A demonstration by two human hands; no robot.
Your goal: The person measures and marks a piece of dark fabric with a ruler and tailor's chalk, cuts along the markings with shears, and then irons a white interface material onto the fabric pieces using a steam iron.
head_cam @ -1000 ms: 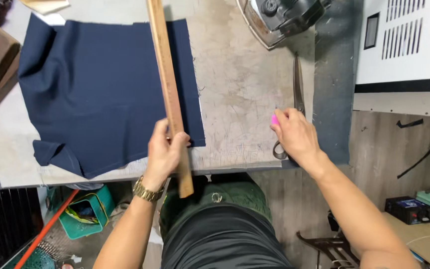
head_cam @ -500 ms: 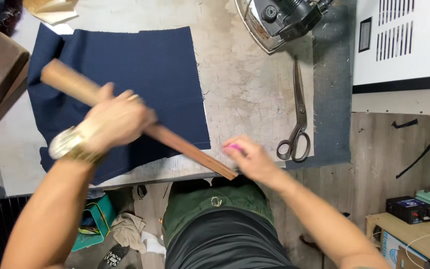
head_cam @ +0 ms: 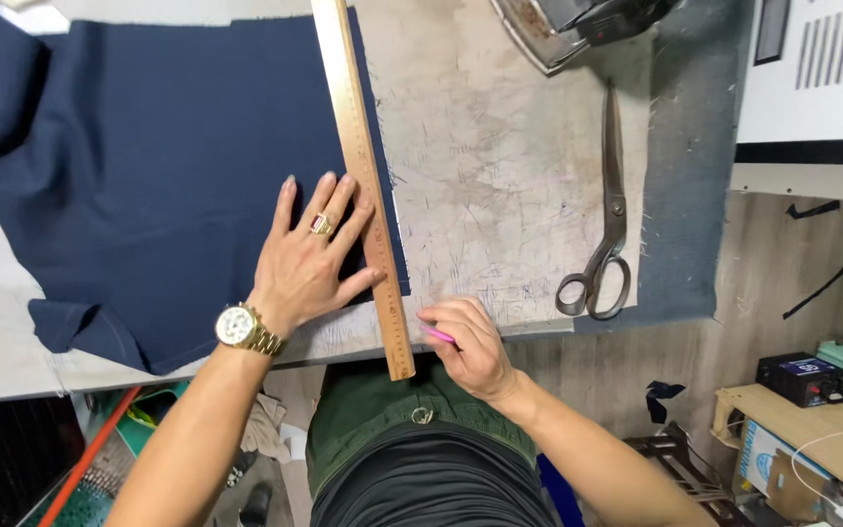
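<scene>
Right hand (head_cam: 470,344) pinches a pink chalk (head_cam: 439,336) at the near end of the wooden ruler (head_cam: 364,185), probably for marking. Left hand (head_cam: 312,252) lies flat left of the ruler, pinning it along the navy fabric (head_cam: 148,176)'s frayed right edge. Scissors (head_cam: 605,224) lie further right.

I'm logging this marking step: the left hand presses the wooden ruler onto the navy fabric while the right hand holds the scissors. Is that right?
Not quite. In the head view the right hand holds a pink marker; the scissors lie untouched on the table. The left hand does press the wooden ruler onto the navy fabric.
</scene>
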